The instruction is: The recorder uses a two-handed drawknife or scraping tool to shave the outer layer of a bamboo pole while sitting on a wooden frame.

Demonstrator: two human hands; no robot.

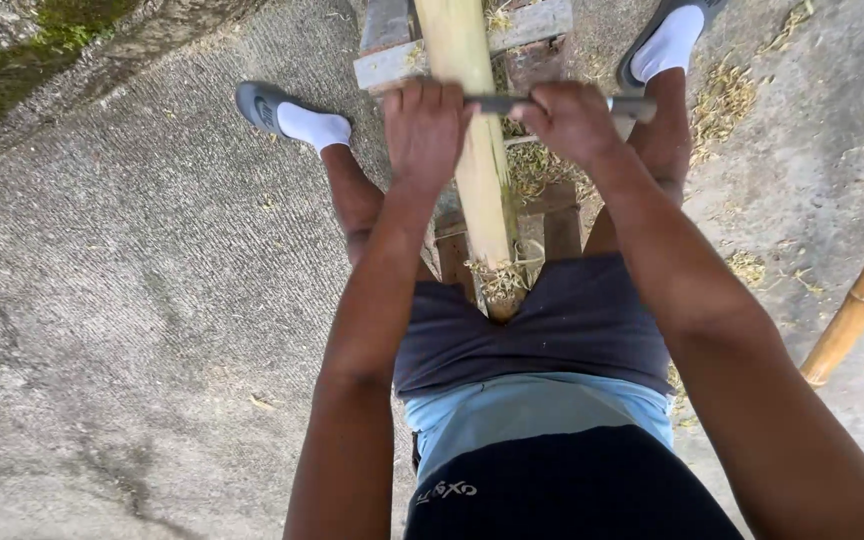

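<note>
Gripping one drawknife (497,103): left hand (424,125), right hand (570,120) closed on handles, across one pale pole (472,150); second pole (862,295) aside.

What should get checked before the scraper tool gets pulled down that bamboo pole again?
1. Left hand wrapped around its end of the drawknife: ok.
2. Right hand gripping the other end: ok.
3. Blade lying across the bamboo pole: ok.
4. Pole resting on the wooden bench, near end against the lap: ok.
5. Blade sharpness: cannot tell.
6. Shavings piled at the pole's near end: not ok, clear them.
</note>
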